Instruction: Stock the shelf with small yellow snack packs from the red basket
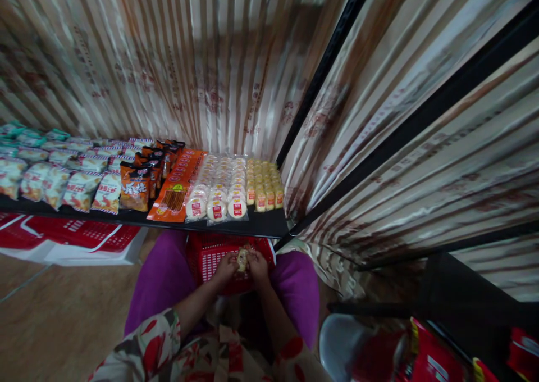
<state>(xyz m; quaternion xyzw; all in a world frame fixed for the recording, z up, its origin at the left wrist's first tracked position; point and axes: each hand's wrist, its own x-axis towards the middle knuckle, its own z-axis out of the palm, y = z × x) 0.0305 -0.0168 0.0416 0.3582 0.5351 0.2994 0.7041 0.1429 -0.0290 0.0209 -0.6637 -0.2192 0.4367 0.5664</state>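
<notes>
Between my two hands is a small yellowish snack packet (242,260), its print too blurred to read. My left hand (228,265) is closed on its left side, and my right hand (257,264) grips its right side. Both hands are low over a red plastic basket (214,253) between my knees. Just above, on the black shelf (269,224), stand rows of small yellow packets (269,194) and round white wrapped cakes (217,209). An orange snack bag (173,194) lies left of the cakes.
Farther left on the shelf are dark orange bags (135,186) and several white snack bags (80,190). Red baskets (80,233) sit below the shelf. Black rack posts (324,67) and striped curtains (236,62) stand behind. Red packages (438,354) and a grey stool (341,345) are at lower right.
</notes>
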